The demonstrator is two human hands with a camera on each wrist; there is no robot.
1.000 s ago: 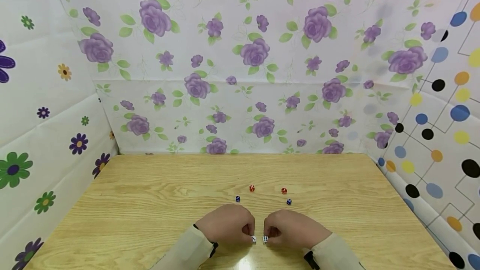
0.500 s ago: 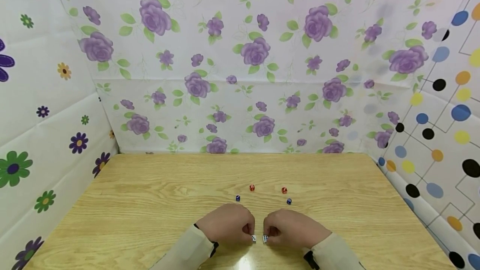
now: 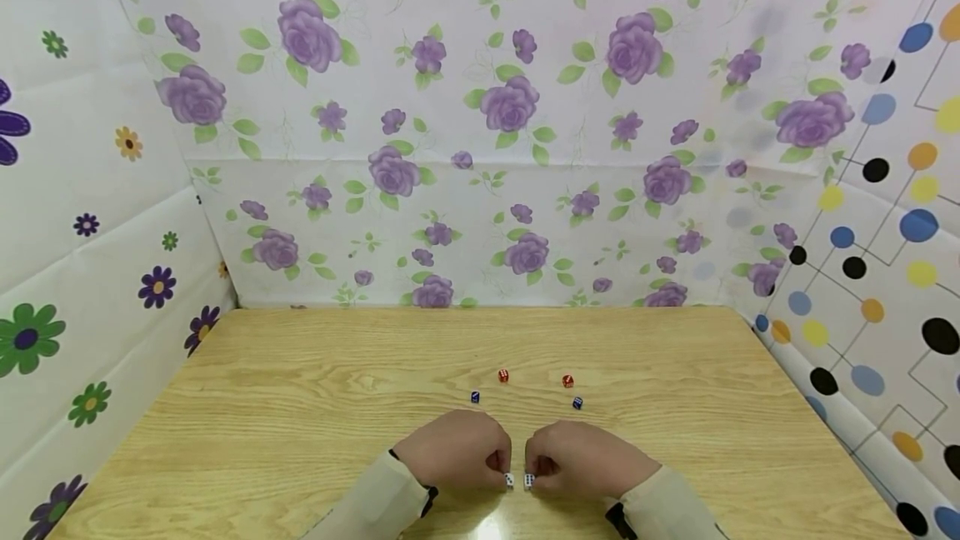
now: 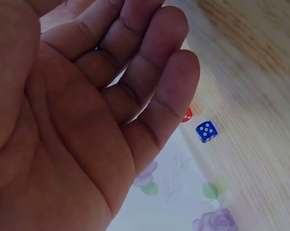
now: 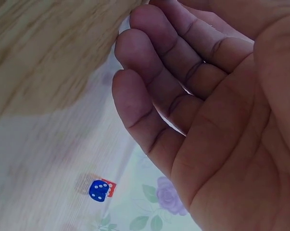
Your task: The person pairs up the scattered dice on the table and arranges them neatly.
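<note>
Near the front of the wooden table, my left hand (image 3: 459,450) pinches a small white die (image 3: 509,480) at the thumb and fingertips. Opposite it, my right hand (image 3: 585,457) pinches another white die (image 3: 529,481). A narrow gap separates the two dice, which sit side by side low over the tabletop. Both wrist views show curled fingers and a palm, with the white dice hidden from them. Beyond the left hand lies a blue die (image 3: 476,397), also in the left wrist view (image 4: 206,131). Past the right hand lies a second blue die (image 3: 577,402).
Two red dice, one on the left (image 3: 503,376) and one on the right (image 3: 567,381), lie just behind the blue ones on the wooden table (image 3: 315,390). Patterned cloth walls (image 3: 450,215) enclose the table at the back and both sides.
Both hands have moved slightly toward each other, so the gap between the two white dice is a little narrower. The blue and red dice have stayed in place.
</note>
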